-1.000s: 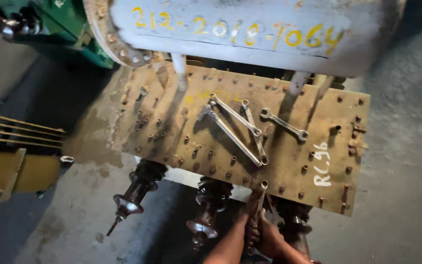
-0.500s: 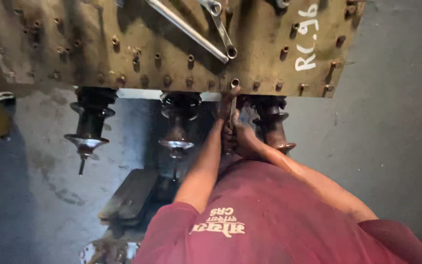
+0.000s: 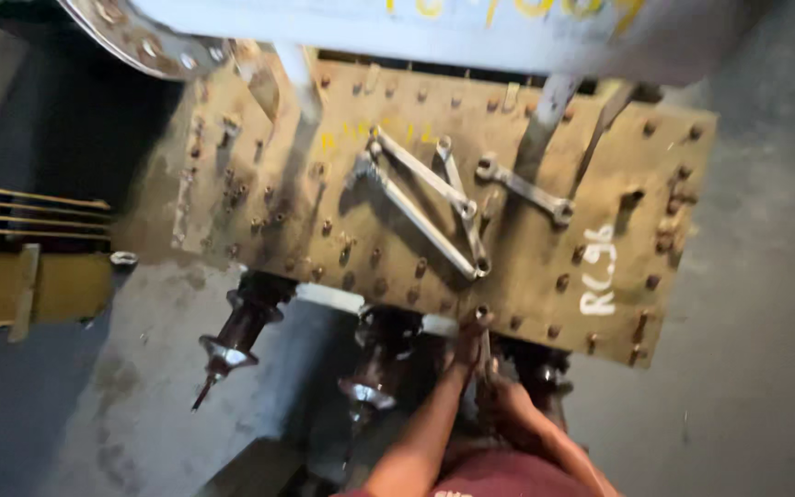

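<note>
Here, at the far left, I see a yellow finned metal unit (image 3: 11,267) standing on the grey concrete floor (image 3: 121,433), which is stained and dusty. Just right of it a rusty bolted steel cover plate (image 3: 259,184) fills the middle of the view, studded with bolts along its edges and marked with chalk. Three loose spanners (image 3: 425,198) lie on the plate, two crossing each other and one apart to the right. Beyond the plate, at the far edge, a pale grey cylindrical tank (image 3: 471,28) lies across the frame. Dark ribbed insulators (image 3: 232,336) stick out from under the plate's near edge. My left hand (image 3: 471,336) is clenched around a small spanner (image 3: 483,331) set on a bolt at that near edge. My right hand (image 3: 506,400) sits just nearer, grasping the spanner's handle end. More grey floor lies to the right, dim and shadowed.
</note>
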